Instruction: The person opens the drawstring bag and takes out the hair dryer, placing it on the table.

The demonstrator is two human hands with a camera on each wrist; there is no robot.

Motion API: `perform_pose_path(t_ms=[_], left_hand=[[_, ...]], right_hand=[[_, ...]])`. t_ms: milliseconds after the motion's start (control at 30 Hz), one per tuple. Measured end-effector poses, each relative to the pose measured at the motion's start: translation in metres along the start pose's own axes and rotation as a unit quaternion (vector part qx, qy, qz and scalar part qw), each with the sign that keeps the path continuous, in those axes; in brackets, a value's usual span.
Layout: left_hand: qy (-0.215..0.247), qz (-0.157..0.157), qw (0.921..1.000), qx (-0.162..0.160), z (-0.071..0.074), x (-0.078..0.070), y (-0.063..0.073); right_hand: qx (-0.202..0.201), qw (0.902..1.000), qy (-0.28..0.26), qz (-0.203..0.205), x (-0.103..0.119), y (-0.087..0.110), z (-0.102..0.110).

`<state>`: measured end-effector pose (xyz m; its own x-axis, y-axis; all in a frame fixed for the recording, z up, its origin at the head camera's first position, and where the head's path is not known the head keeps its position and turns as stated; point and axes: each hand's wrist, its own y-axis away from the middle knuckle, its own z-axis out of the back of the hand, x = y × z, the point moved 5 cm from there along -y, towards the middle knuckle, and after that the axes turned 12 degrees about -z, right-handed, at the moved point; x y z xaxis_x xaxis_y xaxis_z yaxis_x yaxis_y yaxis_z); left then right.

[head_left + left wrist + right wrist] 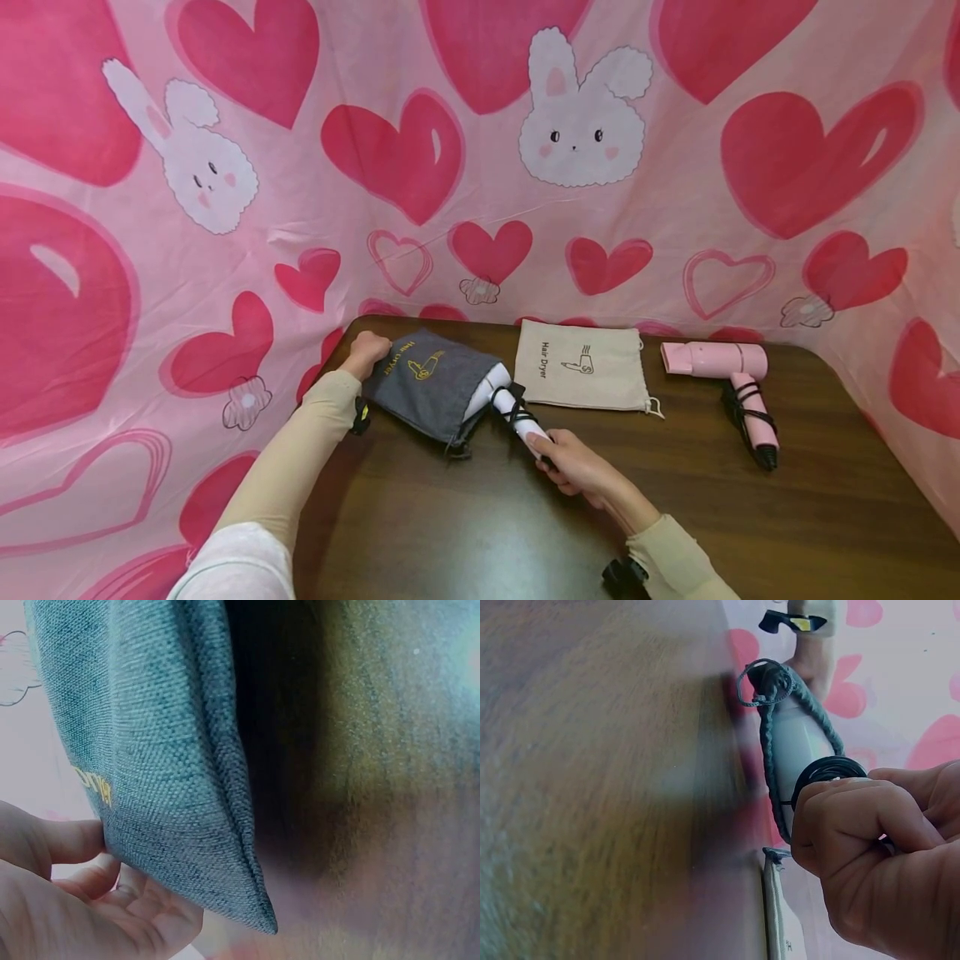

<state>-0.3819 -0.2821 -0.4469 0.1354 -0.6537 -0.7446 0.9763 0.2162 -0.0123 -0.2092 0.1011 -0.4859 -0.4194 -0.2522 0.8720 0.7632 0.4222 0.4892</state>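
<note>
A grey drawstring bag point(427, 379) with a yellow "Hair Dryer" print lies tilted at the table's back left. My left hand point(367, 354) pinches its bottom end, thumb against the cloth near a corner in the left wrist view. Most of the head of a white hair dryer point(487, 388) is inside the bag's mouth and hidden there. Its handle sticks out toward the front right, where my right hand point(573, 467) grips it near the end. Black cord point(829, 769) is wound round the handle, close by the fingers in the right wrist view.
To the right of the grey bag, a beige "Hair Dryer" drawstring bag point(581, 365) lies flat. A pink hair dryer point(716, 361) with a black cord rests farther right. The dark wooden table point(450, 533) meets a pink heart-and-rabbit cloth point(480, 167) behind.
</note>
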Motion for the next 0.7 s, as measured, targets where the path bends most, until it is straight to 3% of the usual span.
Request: perform_pose_path(t_ms=[700], left_hand=[[0.009,0.017,0.9998,0.002,0.0023,0.0030,0.0016]], right_hand=[[-0.007,1.0000,-0.004,-0.003,-0.0014,-0.0009,0.0007]])
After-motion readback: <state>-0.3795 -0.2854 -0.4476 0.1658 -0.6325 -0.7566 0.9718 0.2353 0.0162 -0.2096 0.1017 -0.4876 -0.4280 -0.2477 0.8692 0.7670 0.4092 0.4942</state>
